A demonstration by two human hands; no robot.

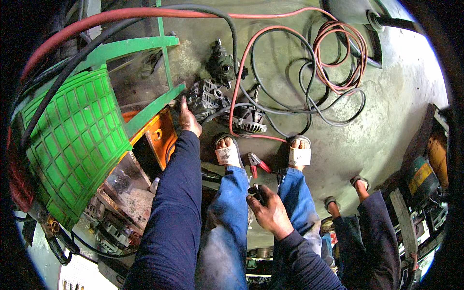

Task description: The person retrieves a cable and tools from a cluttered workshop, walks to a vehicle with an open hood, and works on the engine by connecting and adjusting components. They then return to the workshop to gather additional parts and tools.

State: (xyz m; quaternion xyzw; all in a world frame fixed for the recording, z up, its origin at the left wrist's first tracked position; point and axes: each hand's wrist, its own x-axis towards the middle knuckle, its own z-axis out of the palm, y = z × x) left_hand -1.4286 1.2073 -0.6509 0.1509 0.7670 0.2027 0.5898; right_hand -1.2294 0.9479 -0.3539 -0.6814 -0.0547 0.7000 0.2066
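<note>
My left hand (190,120) reaches forward beside the end of a green metal bar (157,108), one finger stretched straight and the others mostly hidden. Just right of it, on the floor, lie a grey cast-metal housing (209,96), a dark motor-like part (222,65) and a round finned part with a shaft (252,118). My right hand (271,212) hovers over the space between my knees, thumb and fingers pinched together at something small and dark that I cannot make out. A spring clamp with red handles (260,165) rests between my sandalled feet.
Red hose and black cable (309,84) lie coiled across the floor ahead. On the left stand a green ribbed panel (72,140), an orange metal box (162,135) and a bin of metal parts (116,227). Another person's legs (372,227) are close at my right.
</note>
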